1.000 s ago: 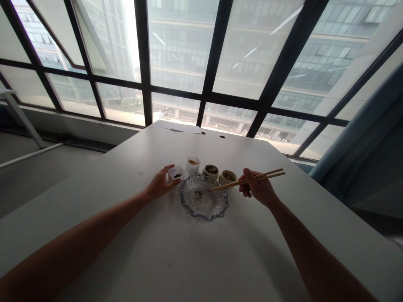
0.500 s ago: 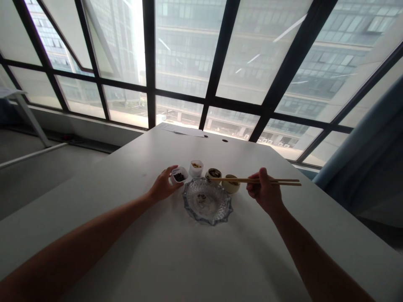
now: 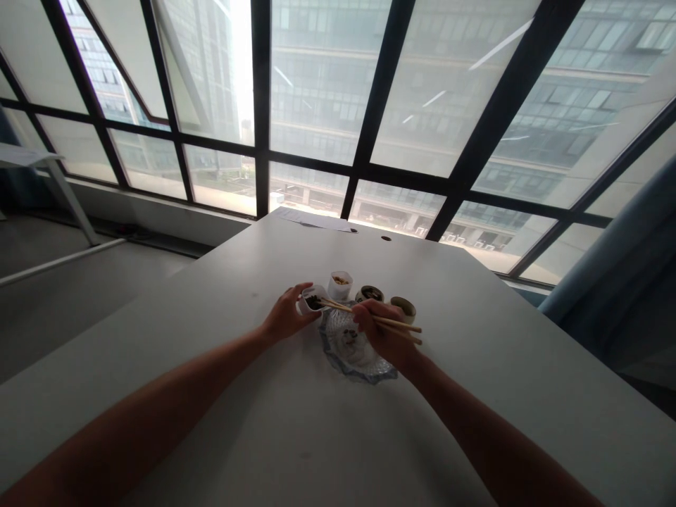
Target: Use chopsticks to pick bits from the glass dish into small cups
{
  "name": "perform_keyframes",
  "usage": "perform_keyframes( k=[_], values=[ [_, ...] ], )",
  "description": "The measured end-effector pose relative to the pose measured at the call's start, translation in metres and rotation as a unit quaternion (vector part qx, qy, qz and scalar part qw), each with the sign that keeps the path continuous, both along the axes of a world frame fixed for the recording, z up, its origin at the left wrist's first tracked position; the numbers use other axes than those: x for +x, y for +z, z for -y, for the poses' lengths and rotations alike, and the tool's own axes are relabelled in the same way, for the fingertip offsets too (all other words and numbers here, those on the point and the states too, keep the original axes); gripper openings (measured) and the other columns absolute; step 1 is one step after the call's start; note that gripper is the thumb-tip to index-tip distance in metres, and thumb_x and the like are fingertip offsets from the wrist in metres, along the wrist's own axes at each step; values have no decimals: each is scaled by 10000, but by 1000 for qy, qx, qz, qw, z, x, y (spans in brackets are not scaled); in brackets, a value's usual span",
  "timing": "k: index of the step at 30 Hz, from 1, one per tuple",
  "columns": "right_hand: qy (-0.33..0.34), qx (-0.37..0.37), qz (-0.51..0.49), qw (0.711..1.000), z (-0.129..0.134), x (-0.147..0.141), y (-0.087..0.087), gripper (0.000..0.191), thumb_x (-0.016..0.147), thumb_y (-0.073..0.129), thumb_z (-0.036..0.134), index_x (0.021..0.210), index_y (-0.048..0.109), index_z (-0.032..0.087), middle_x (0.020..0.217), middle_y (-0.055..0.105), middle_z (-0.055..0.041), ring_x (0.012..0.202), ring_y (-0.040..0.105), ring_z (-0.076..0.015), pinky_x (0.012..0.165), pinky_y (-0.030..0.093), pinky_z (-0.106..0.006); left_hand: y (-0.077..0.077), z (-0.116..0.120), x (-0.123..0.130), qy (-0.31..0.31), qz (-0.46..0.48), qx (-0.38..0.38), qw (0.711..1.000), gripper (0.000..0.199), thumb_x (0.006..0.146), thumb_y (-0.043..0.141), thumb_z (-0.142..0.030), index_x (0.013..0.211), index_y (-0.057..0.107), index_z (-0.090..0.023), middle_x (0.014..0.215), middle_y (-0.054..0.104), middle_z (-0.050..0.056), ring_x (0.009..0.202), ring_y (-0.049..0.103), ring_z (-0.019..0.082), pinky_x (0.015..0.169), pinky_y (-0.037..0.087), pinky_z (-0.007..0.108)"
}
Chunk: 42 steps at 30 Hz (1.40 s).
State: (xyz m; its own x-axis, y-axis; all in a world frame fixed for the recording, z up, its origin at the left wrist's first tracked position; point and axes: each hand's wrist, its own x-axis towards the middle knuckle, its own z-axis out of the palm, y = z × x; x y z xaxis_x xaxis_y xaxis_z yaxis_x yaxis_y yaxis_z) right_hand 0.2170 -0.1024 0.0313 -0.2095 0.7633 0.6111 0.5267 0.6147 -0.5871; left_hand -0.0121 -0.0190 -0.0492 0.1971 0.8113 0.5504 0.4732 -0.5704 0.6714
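Note:
My left hand (image 3: 288, 315) grips a small white cup (image 3: 305, 305) by its sides; dark bits (image 3: 314, 302) lie inside it. In my right hand (image 3: 384, 331) is a pair of wooden chopsticks (image 3: 397, 324), their tips reaching into that cup at the dark bits. Whether the tips pinch a piece is too small to tell. Below my right hand, partly covered by it, stands a scalloped clear glass dish (image 3: 338, 362) with a few small dark pieces (image 3: 349, 334) in its middle.
Behind the dish stand a second white cup (image 3: 339, 287) with yellowish-brown bits, a round pot (image 3: 370, 293) with dark contents, and another round pot (image 3: 404, 308). Paper sheets (image 3: 314, 220) lie at the white table's (image 3: 253, 415) far edge, near windows. A blue curtain (image 3: 607, 282) hangs at right.
My right hand has swung left with the chopsticks, whose tips went from over the round pot into the white cup. My left hand still holds the cup. The view has shifted slightly.

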Motion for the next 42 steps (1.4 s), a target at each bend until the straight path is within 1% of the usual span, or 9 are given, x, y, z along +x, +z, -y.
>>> perform_keyframes(
  k=[3, 7, 13, 20, 27, 30, 33, 36, 42],
  values=[
    [-35, -29, -65, 997, 4, 12, 3, 444, 960, 523, 553, 730, 659, 199, 624, 674, -39, 489, 602, -142, 479, 496, -253, -1, -1, 0, -4, 0, -8, 1000, 653, 721, 778, -418, 1293, 555, -196, 1229, 680, 128, 1048, 678, 268, 930, 554, 455],
    [-71, -27, -122, 990, 18, 37, 8, 486, 949, 514, 602, 741, 671, 192, 559, 639, -32, 420, 556, -138, 405, 465, -250, -1, -2, -1, 5, 0, -12, 1000, 655, 717, 772, -424, 1297, 558, -209, 1241, 680, 123, 1018, 688, 267, 921, 561, 461],
    [-25, -70, -16, 997, 31, 64, 1, 462, 955, 532, 561, 699, 658, 198, 526, 628, -28, 409, 564, -142, 389, 459, -251, 0, -2, -2, -4, -2, -12, 1000, 658, 717, 764, -436, 1297, 565, -196, 1235, 683, 123, 1010, 691, 262, 923, 567, 442],
    [7, -95, -14, 995, 30, 65, -7, 458, 966, 528, 533, 668, 627, 199, 538, 626, -30, 409, 563, -139, 401, 465, -259, 1, -1, -3, 1, -6, -19, 1000, 678, 722, 763, -446, 1312, 556, -184, 1237, 681, 132, 1030, 691, 274, 920, 570, 449],
    [-16, -68, -45, 997, 33, 65, -2, 449, 956, 539, 546, 703, 644, 191, 512, 627, -23, 378, 566, -135, 362, 466, -237, 2, -1, -3, 1, -9, -12, 1000, 662, 720, 766, -437, 1300, 566, -187, 1222, 690, 126, 998, 695, 265, 898, 578, 431],
    [14, -63, -39, 997, 38, 67, 1, 458, 973, 517, 529, 713, 654, 178, 489, 610, -17, 360, 546, -117, 349, 447, -212, 0, -2, -3, 4, -6, -7, 1000, 660, 716, 771, -437, 1294, 572, -187, 1210, 696, 126, 972, 703, 262, 882, 584, 430],
    [49, -80, -21, 995, 40, 69, 1, 443, 987, 514, 484, 702, 649, 171, 498, 611, -19, 376, 547, -107, 362, 442, -195, -1, -3, -3, 1, -1, -4, 1000, 664, 715, 774, -440, 1291, 575, -179, 1209, 696, 133, 966, 706, 259, 875, 587, 426],
    [53, -107, -34, 992, 38, 71, -2, 419, 987, 526, 466, 717, 650, 170, 521, 623, -21, 386, 555, -105, 372, 446, -193, 0, -2, -3, -6, 1, 4, 1000, 655, 720, 769, -446, 1284, 577, -175, 1212, 696, 136, 983, 703, 257, 877, 587, 424],
    [39, -141, -93, 985, 35, 69, -5, 462, 937, 572, 558, 711, 657, 165, 499, 620, -27, 353, 544, -110, 343, 433, -197, 3, 0, -3, -8, -2, 5, 1000, 644, 726, 763, -445, 1282, 575, -182, 1209, 701, 129, 981, 702, 253, 869, 589, 426]
  ],
)
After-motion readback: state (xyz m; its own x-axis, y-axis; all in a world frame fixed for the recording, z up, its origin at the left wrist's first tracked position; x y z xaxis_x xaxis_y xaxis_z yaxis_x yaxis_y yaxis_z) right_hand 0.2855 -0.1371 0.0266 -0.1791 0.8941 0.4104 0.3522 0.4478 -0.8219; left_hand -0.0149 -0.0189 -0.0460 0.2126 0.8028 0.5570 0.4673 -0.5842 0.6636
